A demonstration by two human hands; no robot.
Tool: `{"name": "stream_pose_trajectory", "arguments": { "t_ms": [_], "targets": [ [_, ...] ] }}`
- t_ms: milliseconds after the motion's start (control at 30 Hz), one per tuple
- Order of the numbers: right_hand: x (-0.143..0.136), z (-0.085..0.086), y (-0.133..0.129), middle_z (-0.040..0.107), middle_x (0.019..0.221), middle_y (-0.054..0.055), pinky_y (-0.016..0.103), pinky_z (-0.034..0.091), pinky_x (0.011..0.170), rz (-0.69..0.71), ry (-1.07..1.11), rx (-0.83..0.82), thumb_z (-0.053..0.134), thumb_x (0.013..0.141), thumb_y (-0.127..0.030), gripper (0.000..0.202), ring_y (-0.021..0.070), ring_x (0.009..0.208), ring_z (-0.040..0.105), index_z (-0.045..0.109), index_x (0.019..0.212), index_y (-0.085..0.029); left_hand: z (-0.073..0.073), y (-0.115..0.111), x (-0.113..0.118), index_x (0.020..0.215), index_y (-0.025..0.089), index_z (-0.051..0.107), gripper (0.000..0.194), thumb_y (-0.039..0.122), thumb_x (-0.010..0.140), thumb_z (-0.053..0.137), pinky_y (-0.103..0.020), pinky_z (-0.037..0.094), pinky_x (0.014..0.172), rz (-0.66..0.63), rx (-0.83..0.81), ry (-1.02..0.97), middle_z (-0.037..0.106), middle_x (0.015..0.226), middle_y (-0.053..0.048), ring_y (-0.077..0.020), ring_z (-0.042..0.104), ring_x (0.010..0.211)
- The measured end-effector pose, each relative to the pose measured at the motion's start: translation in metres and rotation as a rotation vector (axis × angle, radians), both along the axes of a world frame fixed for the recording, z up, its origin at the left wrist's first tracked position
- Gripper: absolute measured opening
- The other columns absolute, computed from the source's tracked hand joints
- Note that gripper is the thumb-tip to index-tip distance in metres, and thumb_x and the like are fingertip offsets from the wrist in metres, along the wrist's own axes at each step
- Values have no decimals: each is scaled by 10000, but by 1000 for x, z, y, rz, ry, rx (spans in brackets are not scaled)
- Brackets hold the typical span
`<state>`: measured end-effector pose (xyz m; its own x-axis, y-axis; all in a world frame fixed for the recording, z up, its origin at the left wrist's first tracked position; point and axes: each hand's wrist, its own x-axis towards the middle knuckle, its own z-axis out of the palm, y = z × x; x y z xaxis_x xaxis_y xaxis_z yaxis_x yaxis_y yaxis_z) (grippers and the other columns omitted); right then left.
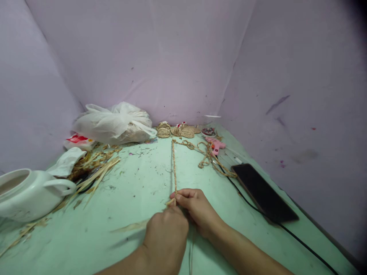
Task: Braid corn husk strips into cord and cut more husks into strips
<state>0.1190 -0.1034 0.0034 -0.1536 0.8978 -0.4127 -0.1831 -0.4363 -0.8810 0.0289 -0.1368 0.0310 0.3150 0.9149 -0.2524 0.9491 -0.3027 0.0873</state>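
Straight ahead of left hand (168, 231) and right hand (200, 210), thin tan braided plant-fibre cord (174, 168) runs lengthwise away over pale-green worktop (149, 172); right hand pinches near end; left hand curled, closer to body, hold hidden.

Green surface (143, 172), white pot (34, 196), plastic bag (114, 124), braided cord (174, 164), glue gun (217, 145), 1 phone (265, 193)

Red-and-white packet (79, 142): printed colours, but no wording I can read.
Pink glue gun (218, 144): any marking is too small for me.
Phone (265, 193): dark screen, nothing legible from here.
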Motion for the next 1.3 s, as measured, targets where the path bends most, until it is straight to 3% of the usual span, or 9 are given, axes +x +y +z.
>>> {"name": "stream_pose_trajectory", "arguments": {
  "t_ms": [100,200,367,467,533,600,800,1033,1300],
  "targets": [
    [2,2,1,568,539,17,193,286,429,19,-4,-42,591,593,-244,183,60,420,432,619,691,-91,3,-9,2,833,92,651,242,98,749,424,-247,428,566,-28,-49,33,630,753,-164,-206,610,705],
    [6,1,4,512,502,-24,194,174,369,58,-32,-39,585,592,-239,169,26,349,320,612,684,-99,24,-8,-8,674,132,656,181,213,709,497,-268,426,578,-56,-159,-20,628,661,-130,-215,603,665],
    [10,-2,8,425,425,-55,203,124,366,175,-26,4,564,617,-267,143,27,332,262,551,593,-127,44,35,-37,890,123,622,375,402,754,411,-309,412,604,270,-8,-312,631,711,-125,-216,595,647],
    [10,-2,8,388,397,-66,205,105,365,193,-44,26,568,633,-307,209,27,325,224,489,535,-141,27,61,-44,1174,148,423,524,338,691,494,-225,352,421,421,-495,-756,622,676,-40,-108,498,401],
    [9,-1,8,412,401,-51,202,130,369,206,-35,45,561,641,-316,233,35,336,261,464,517,-145,13,68,-42,1066,126,476,465,290,636,543,-192,314,363,422,-809,-962,608,657,-29,-76,459,364],
    [10,0,9,470,443,-27,198,162,382,232,-39,81,541,653,-303,215,40,359,295,473,528,-142,3,68,-40,828,105,550,277,273,608,556,-175,300,338,384,-942,-1056,565,577,-14,-66,445,358],
    [21,1,14,475,504,-19,196,232,447,415,-376,342,488,676,-209,145,58,450,330,520,558,-130,0,64,-34,504,152,471,173,258,638,450,-194,199,320,373,-755,-878,349,345,52,-65,302,289],
    [24,4,4,559,557,22,228,240,487,410,-1095,731,439,704,-139,180,99,509,434,592,610,-155,-17,54,-26,418,161,393,145,153,559,423,-228,201,455,180,-77,-508,331,425,31,-82,327,454],
    [12,17,-16,610,654,66,279,202,469,460,-1485,718,482,682,-146,144,143,522,523,625,673,-164,-23,50,-20,382,180,245,217,127,532,391,-238,145,428,282,-268,-789,184,424,43,-68,203,443]
  ]
}}
